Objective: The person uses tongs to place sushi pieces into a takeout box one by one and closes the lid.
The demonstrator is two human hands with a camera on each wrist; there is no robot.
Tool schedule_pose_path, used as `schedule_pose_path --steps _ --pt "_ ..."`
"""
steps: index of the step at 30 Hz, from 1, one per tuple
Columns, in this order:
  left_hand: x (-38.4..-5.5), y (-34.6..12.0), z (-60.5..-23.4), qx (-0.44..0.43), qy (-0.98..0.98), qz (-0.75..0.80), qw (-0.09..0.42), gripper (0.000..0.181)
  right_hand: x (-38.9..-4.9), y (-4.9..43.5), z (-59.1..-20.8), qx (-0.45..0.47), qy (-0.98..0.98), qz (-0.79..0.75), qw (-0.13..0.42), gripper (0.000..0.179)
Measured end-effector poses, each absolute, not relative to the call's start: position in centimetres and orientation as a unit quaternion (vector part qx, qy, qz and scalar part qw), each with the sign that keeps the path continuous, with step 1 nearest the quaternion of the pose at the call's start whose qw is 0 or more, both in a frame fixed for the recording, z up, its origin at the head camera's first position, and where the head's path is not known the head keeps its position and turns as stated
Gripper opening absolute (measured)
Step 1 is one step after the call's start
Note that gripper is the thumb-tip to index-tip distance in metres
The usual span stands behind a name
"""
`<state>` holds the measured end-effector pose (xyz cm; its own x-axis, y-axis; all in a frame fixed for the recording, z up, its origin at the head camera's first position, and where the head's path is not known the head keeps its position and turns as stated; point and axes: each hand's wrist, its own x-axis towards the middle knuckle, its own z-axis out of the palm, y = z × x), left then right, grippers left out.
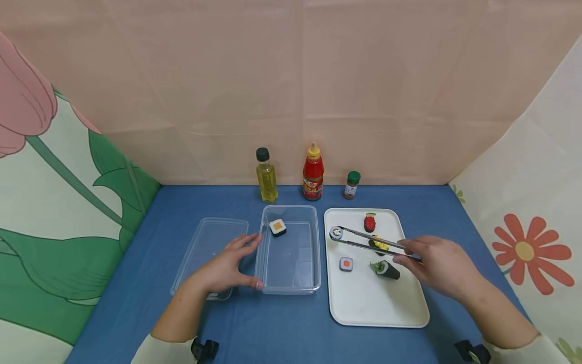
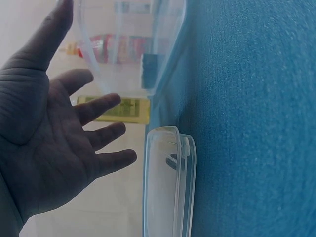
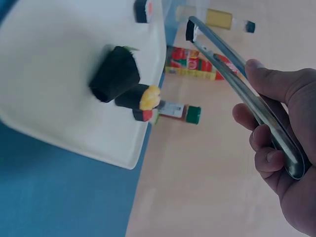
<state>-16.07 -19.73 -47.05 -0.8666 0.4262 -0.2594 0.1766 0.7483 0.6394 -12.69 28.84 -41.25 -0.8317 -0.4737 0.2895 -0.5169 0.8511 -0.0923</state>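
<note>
My right hand grips metal tongs, whose tips pinch a round sushi roll with a dark wrapper. In the right wrist view that roll is up off the white tray. On the tray lie a small roll with an orange centre, a cone-shaped hand roll, a corn-topped sushi and a red-topped sushi. My left hand is spread, fingertips right at the left rim of the clear plastic container. Inside it sits a square sushi roll with a yellow centre.
A clear lid lies left of the container, partly under my left forearm. Behind stand an oil bottle, a red sauce bottle and a small green-capped jar. Flower-printed cloths rise on both sides of the blue table.
</note>
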Motion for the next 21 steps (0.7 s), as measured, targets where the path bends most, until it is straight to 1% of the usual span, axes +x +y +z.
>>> schedule_pose_path --steps 7,15,21 --pt "-16.0 -19.7 -47.0 0.161 0.914 0.315 0.197 0.118 -13.1 27.9 -40.3 0.282 -0.944 0.081 0.149 0.038" --pt "-16.0 -19.6 -46.9 0.159 0.914 0.315 0.202 0.117 -13.5 26.9 -39.0 0.284 -0.945 0.079 0.139 0.038" --pt "-15.9 -19.6 -47.0 0.159 0.914 0.318 0.197 0.118 -13.9 26.0 -39.1 0.305 -0.937 0.085 0.145 0.039"
